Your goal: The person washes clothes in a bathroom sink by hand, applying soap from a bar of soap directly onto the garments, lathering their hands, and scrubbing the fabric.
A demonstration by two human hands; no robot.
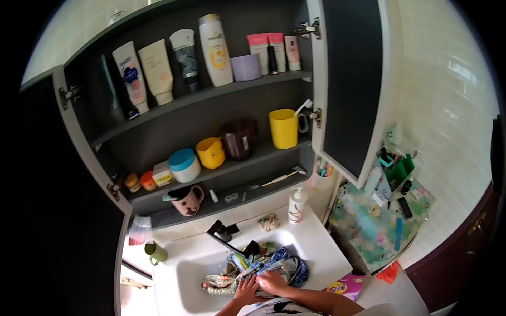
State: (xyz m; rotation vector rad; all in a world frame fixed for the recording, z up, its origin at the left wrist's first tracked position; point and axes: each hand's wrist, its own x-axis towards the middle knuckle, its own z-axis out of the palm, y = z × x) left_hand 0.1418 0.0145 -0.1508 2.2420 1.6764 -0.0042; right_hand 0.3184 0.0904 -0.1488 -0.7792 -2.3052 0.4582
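I am resting my left hand (245,290), fingers extended, on cloth (280,258); my right hand (271,282) is curling beside it, its grip impossible to tell. The cloth is lying in the sink (188,284), under and beyond both hands. Ahead, a faucet (225,232) is standing; leftward, a cup (156,254).

I cannot read any word or number with certainty. At eleven o'clock in my view, a tall white plastic bottle with a gold cap (215,52) has a line of blurred lettering above a yellow emblem. At ten, a white squeeze tube with a dark-blue patch (130,76) carries print too small for me. At twelve, the pink-and-white tubes (259,51) show faint marks. At five, the purple glossy packet (345,287) bears bold characters I cannot make out.
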